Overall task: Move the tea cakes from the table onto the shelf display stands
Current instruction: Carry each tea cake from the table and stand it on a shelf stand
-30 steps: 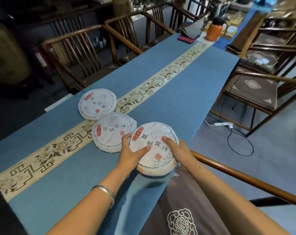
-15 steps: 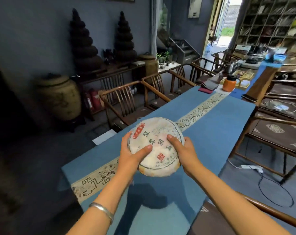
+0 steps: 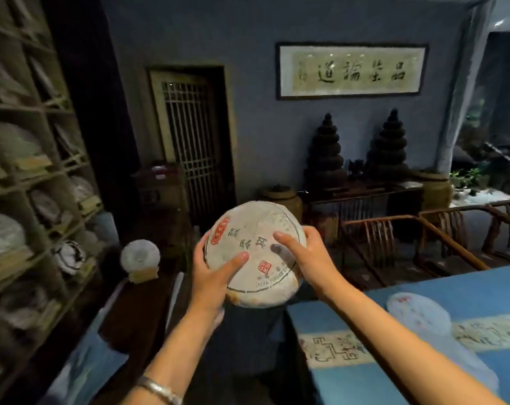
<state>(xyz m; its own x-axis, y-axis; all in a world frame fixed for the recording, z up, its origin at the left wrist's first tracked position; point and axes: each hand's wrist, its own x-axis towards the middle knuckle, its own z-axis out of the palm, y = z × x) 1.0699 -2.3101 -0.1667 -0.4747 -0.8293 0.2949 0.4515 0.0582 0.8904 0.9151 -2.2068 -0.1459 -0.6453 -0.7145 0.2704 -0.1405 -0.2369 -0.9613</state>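
Both hands, left point(image 3: 211, 276) and right point(image 3: 309, 258), grip one tea cake point(image 3: 255, 252) in the air, between shelf point(image 3: 29, 182) and desk point(image 3: 423, 325).

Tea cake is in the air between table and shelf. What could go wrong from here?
1. Grip: the left hand and right hand hold the tea cake only at opposite edges, thumbs on its face. It hangs over the floor, so a slip may drop it.
2. Clutter: a wrapped cake on a stand sits near the shelf, which looks crowded; the carried cake might knock something.
3. Blur hides which stands are free.
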